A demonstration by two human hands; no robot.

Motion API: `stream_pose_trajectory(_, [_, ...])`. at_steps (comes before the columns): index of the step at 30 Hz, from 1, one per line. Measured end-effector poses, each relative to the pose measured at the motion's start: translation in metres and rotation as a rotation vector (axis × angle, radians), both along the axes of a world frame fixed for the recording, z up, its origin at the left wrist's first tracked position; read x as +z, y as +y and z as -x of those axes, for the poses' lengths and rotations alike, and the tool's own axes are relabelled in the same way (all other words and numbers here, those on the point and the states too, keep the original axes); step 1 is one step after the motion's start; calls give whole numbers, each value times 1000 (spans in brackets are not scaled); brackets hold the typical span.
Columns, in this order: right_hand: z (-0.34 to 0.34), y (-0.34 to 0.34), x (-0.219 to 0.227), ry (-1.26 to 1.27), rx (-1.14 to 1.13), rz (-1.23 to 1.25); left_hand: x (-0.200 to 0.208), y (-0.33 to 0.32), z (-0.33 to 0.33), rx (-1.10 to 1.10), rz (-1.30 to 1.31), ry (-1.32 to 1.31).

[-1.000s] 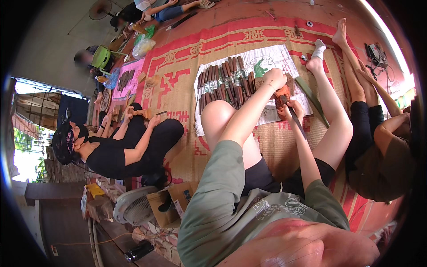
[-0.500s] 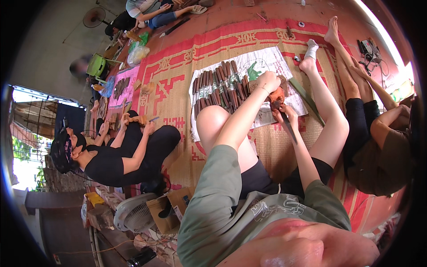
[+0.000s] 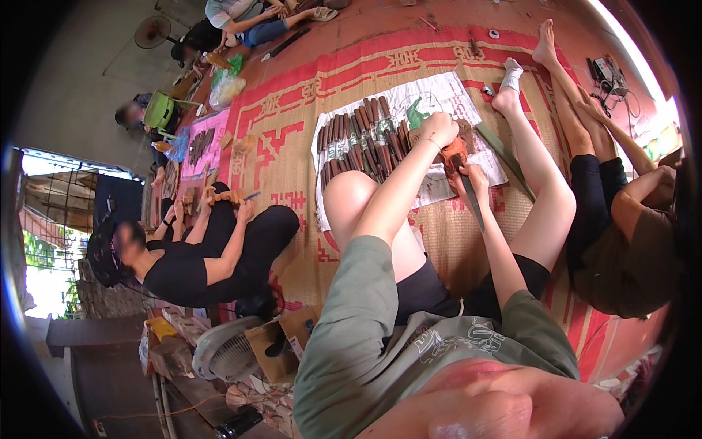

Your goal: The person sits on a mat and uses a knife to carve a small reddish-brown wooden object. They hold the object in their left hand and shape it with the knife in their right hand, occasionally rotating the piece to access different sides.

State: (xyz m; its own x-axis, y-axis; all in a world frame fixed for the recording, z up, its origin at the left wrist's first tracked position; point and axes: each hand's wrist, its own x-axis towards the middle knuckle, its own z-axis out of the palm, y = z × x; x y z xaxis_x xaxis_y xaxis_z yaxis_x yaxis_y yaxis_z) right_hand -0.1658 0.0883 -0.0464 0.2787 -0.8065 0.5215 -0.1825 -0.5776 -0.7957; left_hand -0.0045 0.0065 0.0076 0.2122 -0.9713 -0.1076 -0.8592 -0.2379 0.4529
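A carved reddish-brown wooden piece (image 3: 455, 151) is between my two hands, above the white cloth. My left hand (image 3: 440, 129) is closed at its far left side, gripping it from above, with the fingertips hidden. My right hand (image 3: 475, 180) is closed at the near end of the piece, holding a long, flat, dark grey tool that looks like a file (image 3: 480, 208). Its narrow end points back along my right forearm. Beside my left forearm, rows of dark brown wooden-handled tools (image 3: 358, 143) lie on the white cloth (image 3: 444, 94).
A green strip (image 3: 504, 159) lies right of the cloth on the patterned mat (image 3: 281, 132). At left a person in black (image 3: 183, 271) works on a wooden piece; another person (image 3: 629, 227) sits at right. A fan (image 3: 227, 350) and cardboard box (image 3: 270, 355) stand at lower left.
My right hand and the grey tool have shifted slightly up and left against the wooden piece. My left hand keeps its grip. The person in black has turned their head a little.
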Motion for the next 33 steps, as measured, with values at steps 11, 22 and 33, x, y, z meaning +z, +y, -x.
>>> stream_pose_trajectory(11, [1,-1,-23,23,21,-20,-1,-2,4,-2,47,-16])
stream_pose_trajectory(22, [7,4,-21,45,-1,30,-8,-1,1,-5,84,-23])
stream_pose_trajectory(33, [15,10,-28,89,54,-73,-4,1,0,-5,39,12])
